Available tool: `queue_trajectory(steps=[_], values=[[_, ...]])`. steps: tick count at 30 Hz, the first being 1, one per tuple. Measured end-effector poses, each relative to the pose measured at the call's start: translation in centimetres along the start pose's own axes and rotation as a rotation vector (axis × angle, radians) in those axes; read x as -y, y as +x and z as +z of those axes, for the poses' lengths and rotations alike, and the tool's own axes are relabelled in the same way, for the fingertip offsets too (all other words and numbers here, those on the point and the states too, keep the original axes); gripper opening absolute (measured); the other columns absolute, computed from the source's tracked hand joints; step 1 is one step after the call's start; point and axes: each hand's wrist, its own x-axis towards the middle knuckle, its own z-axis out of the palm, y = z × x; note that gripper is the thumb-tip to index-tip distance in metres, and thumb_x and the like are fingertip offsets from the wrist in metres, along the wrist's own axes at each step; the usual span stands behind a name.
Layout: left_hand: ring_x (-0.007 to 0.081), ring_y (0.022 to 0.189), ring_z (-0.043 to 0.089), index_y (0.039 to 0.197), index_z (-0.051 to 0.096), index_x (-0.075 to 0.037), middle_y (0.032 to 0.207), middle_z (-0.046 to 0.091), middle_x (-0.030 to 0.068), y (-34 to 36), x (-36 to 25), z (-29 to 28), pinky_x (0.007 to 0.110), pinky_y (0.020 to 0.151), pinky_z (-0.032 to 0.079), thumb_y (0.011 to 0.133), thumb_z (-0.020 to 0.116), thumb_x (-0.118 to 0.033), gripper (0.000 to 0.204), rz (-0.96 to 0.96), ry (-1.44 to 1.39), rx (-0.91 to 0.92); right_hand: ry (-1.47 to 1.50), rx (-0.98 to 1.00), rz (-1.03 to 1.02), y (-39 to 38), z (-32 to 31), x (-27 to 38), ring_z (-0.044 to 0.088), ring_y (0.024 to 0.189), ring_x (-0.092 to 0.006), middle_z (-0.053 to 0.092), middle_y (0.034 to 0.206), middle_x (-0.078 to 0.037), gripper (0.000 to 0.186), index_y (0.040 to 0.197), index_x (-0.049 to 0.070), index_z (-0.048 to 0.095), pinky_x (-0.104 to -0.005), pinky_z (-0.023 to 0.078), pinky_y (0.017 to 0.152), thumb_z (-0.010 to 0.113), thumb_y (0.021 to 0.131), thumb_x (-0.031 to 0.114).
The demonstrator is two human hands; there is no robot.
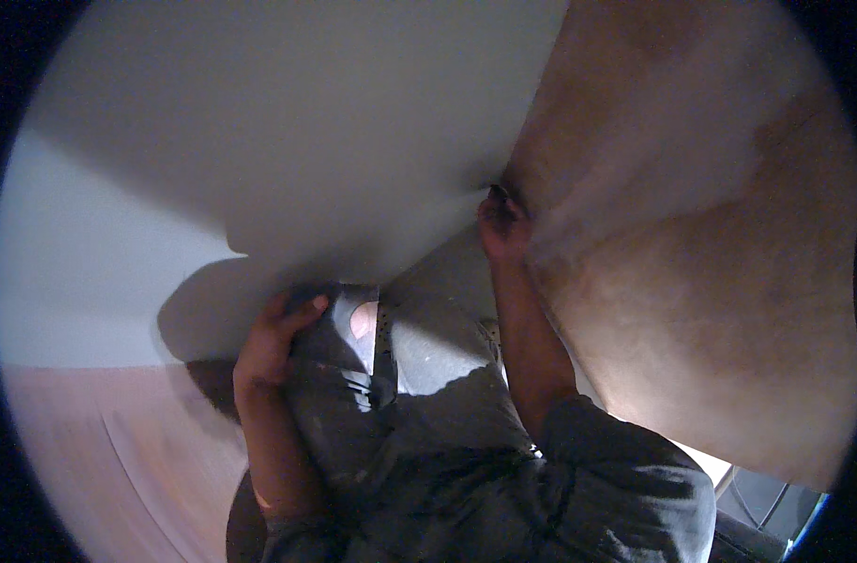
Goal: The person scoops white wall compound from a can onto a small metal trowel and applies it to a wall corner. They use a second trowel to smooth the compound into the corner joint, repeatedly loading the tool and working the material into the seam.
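My right hand (504, 225) is raised to the corner where a pale wall (353, 113) meets a large brown panel (691, 272). Its fingers are closed, and a small dark tip (496, 191) shows at the top of them, touching or nearly touching the seam. Shadow hides what kind of thing it is. Lower down, my left hand (273, 342) lies beside my bent knee in grey trousers (339, 328). The thumb is stretched out and the other fingers are partly hidden; I see nothing held there.
A pinkish, streaked floor (100, 450) runs along the foot of the wall at the lower left. The brown panel slants close on my right side. Thin cables (764, 514) hang beyond its lower edge. Broad shadows of my body fall across the wall.
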Motion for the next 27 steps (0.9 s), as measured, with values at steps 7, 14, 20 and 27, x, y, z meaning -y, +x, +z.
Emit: queue_trajectory(steps=[7, 14, 20, 27], values=[[0.0239, 0.100, 0.061, 0.124, 0.058, 0.001, 0.113, 0.063, 0.0116, 2.2, 2.1, -2.0, 0.035, 0.085, 0.050, 0.081, 0.076, -0.031, 0.057, -0.002, 0.088, 0.062, 0.138, -0.175, 0.034, 0.3, 2.9, 0.3, 0.059, 0.093, -0.0295, 0.063, 0.103, -0.015, 0.037, 0.113, -0.001, 0.058, -0.0418, 0.051, 0.083, 0.066, 0.077, 0.003], [0.0230, 0.093, 0.062, 0.122, 0.059, 0.000, 0.108, 0.064, 0.0100, 2.0, 1.9, -1.6, 0.033, 0.074, 0.053, 0.082, 0.074, -0.034, 0.055, -0.032, 0.052, 0.084, 0.182, -0.162, 0.031, 0.0, 9.8, 1.4, 0.060, 0.094, -0.0289, 0.064, 0.103, -0.015, 0.036, 0.115, -0.002, 0.058, -0.0410, 0.051, 0.082, 0.065, 0.080, 0.003], [0.0224, 0.106, 0.058, 0.126, 0.057, 0.000, 0.114, 0.063, 0.0107, 2.3, 2.3, -1.8, 0.035, 0.092, 0.045, 0.082, 0.074, -0.030, 0.056, 0.034, 0.115, 0.082, 0.046, -0.104, -0.054, -4.9, 10.5, -1.3, 0.062, 0.093, -0.0287, 0.064, 0.108, -0.015, 0.036, 0.115, -0.002, 0.057, -0.0399, 0.052, 0.080, 0.065, 0.080, 0.003], [0.0234, 0.108, 0.058, 0.130, 0.053, 0.001, 0.121, 0.061, 0.0115, 1.1, 1.1, -0.6, 0.034, 0.093, 0.046, 0.082, 0.074, -0.026, 0.059, 0.026, 0.127, 0.035, -0.131, -0.282, 0.059, -4.5, -3.3, -1.5, 0.060, 0.091, -0.0253, 0.063, 0.103, -0.011, 0.038, 0.113, 0.004, 0.059, -0.0362, 0.052, 0.077, 0.065, 0.076, 0.006]])
